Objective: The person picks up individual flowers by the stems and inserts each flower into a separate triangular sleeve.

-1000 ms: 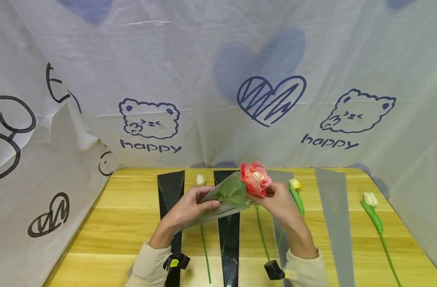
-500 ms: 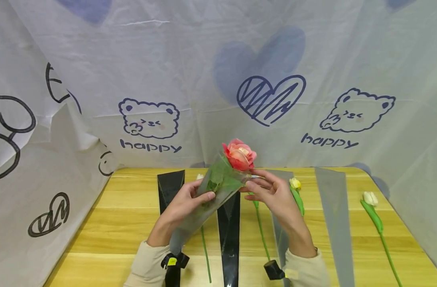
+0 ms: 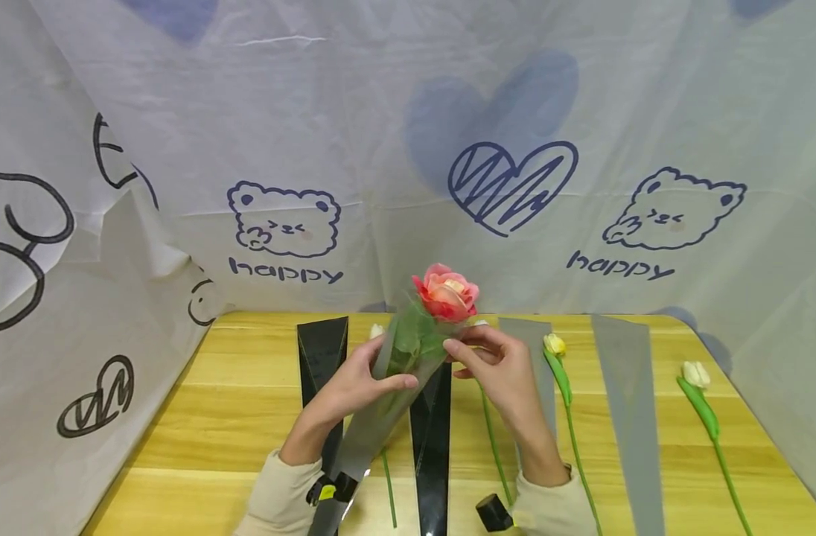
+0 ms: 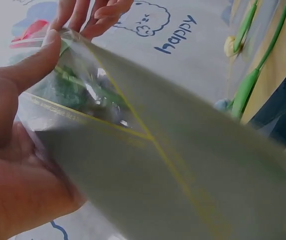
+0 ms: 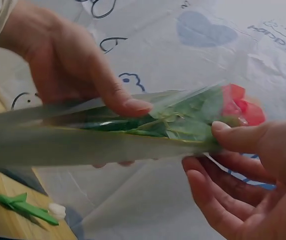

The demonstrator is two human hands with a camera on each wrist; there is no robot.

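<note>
A coral-pink artificial rose [image 3: 446,292] with green leaves stands in a clear and grey flower sleeve [image 3: 371,432], bloom out at the wide top. My left hand [image 3: 357,383] grips the sleeve around its middle, thumb across the front and the other fingers behind. My right hand [image 3: 505,372] pinches the sleeve's upper rim just under the bloom. In the right wrist view its thumb [image 5: 237,135] lies over the rim, index finger below. The sleeve tilts, its narrow end pointing down toward my left wrist. In the left wrist view the sleeve [image 4: 147,170] shows yellow trim lines.
On the wooden table [image 3: 200,432] lie black sleeves [image 3: 431,454] and grey sleeves [image 3: 625,402]. A yellow tulip [image 3: 554,345] and a white tulip [image 3: 695,374] lie to the right; another white tulip [image 3: 377,330] is partly behind my left hand. A printed white cloth [image 3: 381,149] hangs behind.
The wrapped rose has swung steeper, bloom going up and left, the narrow end down. My right hand has shifted from the bloom to the sleeve's rim, its thumb now pressed there.
</note>
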